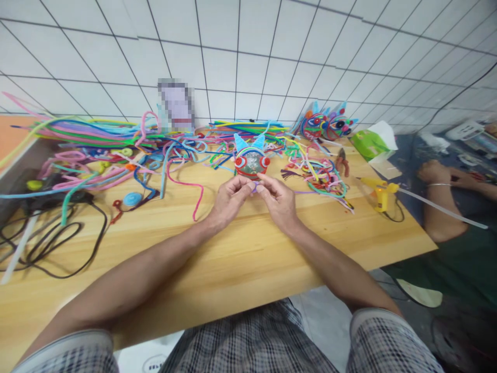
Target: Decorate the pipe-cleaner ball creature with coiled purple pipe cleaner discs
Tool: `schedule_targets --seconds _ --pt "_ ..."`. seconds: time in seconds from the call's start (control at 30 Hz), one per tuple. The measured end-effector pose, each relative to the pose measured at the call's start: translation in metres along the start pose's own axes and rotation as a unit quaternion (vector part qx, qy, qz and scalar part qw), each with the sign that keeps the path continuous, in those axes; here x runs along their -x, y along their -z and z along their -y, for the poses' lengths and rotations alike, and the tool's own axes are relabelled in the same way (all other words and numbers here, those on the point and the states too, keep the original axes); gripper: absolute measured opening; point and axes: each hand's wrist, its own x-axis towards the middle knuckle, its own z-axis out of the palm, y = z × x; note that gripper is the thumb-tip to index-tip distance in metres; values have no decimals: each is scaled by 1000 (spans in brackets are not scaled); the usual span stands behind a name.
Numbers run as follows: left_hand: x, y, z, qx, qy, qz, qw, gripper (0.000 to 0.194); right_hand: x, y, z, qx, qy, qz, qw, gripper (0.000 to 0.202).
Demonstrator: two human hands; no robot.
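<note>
My left hand (232,199) and my right hand (280,201) meet over the table, fingertips pinched together on a purple pipe cleaner (255,187). A thin purple length of it appears to run out to the right behind my right hand. Just beyond my fingers stands a round figure (251,165) with blue pointed ears, red rings and a silvery-green middle; my hands hide its lower edge. Whether my fingers touch the figure I cannot tell.
Bundles of coloured pipe cleaners (97,132) lie along the tiled wall, with a looser pile (324,173) at right. Two similar figures (322,123), pliers (342,163), a yellow glue gun (382,195) and a black cable (83,243) are around. Another person's arm (442,207) is at far right.
</note>
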Motion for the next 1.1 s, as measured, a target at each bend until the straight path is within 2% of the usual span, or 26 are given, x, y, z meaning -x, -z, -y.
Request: schedule_targets --seconds 0.07,0.27,0.4,0.53,0.77,1.1 --pt "-1 0 0 13 8 -9 1000 29 0 0 1 -10 5 -4 1000 32" --pt "0 -1 -3 28 -12 -9 999 29 0 2 6 17 73 -4 997 20" --pt "2 -3 -1 40 -9 -17 999 29 2 -1 6 20 77 -12 997 18" --pt "4 -5 1 57 -17 -32 998 25 6 -9 6 -36 54 -28 997 19" --pt "9 -11 -2 57 -18 -68 996 29 12 -25 5 -117 -45 -60 990 25" --pt "11 -21 1 86 -29 -86 992 27 9 -31 5 -174 -42 -80 981 23"
